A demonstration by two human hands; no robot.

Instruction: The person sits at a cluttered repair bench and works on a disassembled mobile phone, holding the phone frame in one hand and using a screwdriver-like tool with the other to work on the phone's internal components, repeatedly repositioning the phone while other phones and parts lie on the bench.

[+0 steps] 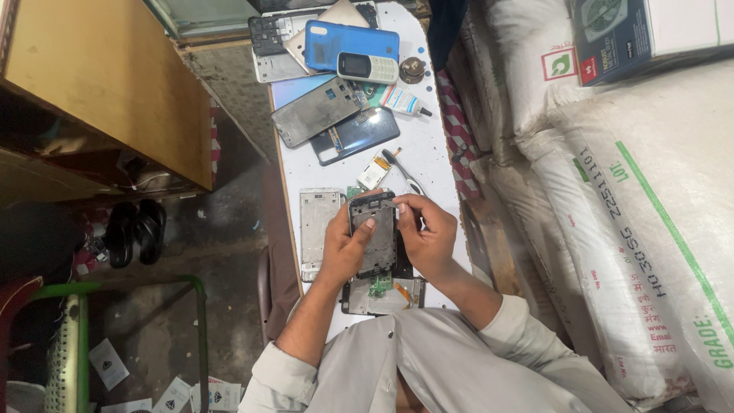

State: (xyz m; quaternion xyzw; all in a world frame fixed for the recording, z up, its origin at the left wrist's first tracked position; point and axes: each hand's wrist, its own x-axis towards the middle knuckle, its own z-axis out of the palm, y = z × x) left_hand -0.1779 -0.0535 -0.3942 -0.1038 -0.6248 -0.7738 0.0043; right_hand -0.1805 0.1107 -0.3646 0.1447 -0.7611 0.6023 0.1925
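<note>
— Fingers of both hands are on that opened phone [374, 233], see? The left hand [345, 248] is wrapped round its left edge, thumb laid flat across the grey inner plate.

— And the right hand [428, 233]?

— Its fingers [407, 203] are pinched together at the phone's top right corner. Something small may be between them, but I cannot tell from here. The rest of that hand cups the phone's right edge.

— So the phone is off the surface [428, 145]?

— Lifted or propped, I cannot say which; it sits between the two palms, long side running away from the person. Right below the phone lies another opened handset [382, 294] with a green circuit board showing.

— What else is around the phone?

— Just left of it, a pale silvery frame [318, 229] lies flat. Just beyond its top edge there is a small board with a yellow patch [374, 171] and a white-handled brush [403, 173]. Farther beyond the phone, a grey back cover [316, 112] overlaps a dark one [359, 134], then a small glue tube [401, 100], a keypad phone [368, 67] and a blue cover [348, 42]. To the phone's right, well apart, white sacks [634, 214] are stacked.
</note>
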